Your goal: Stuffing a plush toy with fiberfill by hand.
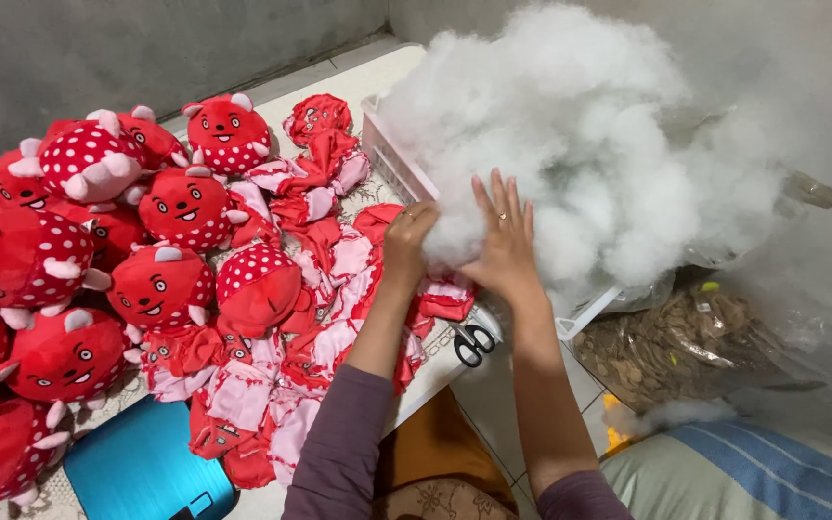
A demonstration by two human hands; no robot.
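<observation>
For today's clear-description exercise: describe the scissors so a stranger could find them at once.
Start at the big white stuffing heap in its white basket. Below the basket's near corner, beside the right hand's wrist, lie the scissors: black-handled, the only metal tool among soft red things.

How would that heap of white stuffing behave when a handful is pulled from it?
The white stuffing looks fluffy and airy, so probably very light for its bulk. Its wispy edges suggest it would stretch and tear off in clumps. Both hands, left hand and right hand, press into it, so it likely squashes easily.
</observation>
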